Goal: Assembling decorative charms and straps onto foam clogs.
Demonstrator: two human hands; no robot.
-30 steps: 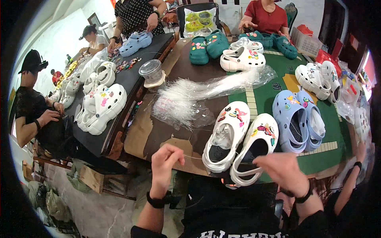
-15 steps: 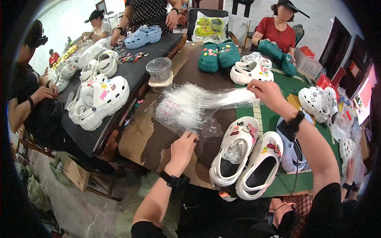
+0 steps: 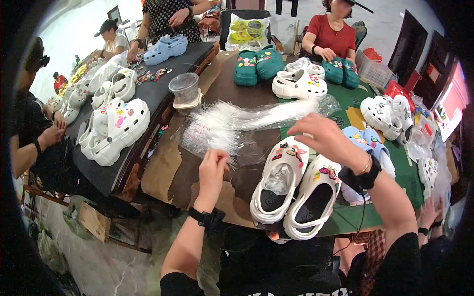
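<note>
A bundle of thin white plastic strands (image 3: 256,118) lies on the brown cardboard in a crumpled clear plastic bag, its frayed end fanned out to the left. At the bag's near edge my left hand (image 3: 214,165) is closed in a pinch; whatever its fingertips hold is too small to make out. My right hand (image 3: 328,140) hovers open, fingers stretched leftward, between the bundle and a pair of white clogs with colourful charms. The left clog (image 3: 280,177) has clear plastic stuffed inside; the right clog (image 3: 314,200) stands beside it. Light blue clogs (image 3: 370,143) are partly behind my right wrist.
A clear round tub (image 3: 184,88) stands beyond the bundle. Green clogs (image 3: 245,69) and white clogs (image 3: 299,85) sit at the far side, more white clogs (image 3: 384,118) at the right. On the left black table are white clogs (image 3: 116,130). A person in red (image 3: 330,37) handles green clogs opposite.
My right hand has let go of the bag's right end and come nearer, over the white clogs. My left hand has lifted slightly from the bag's edge. The person opposite has lowered the green clogs.
</note>
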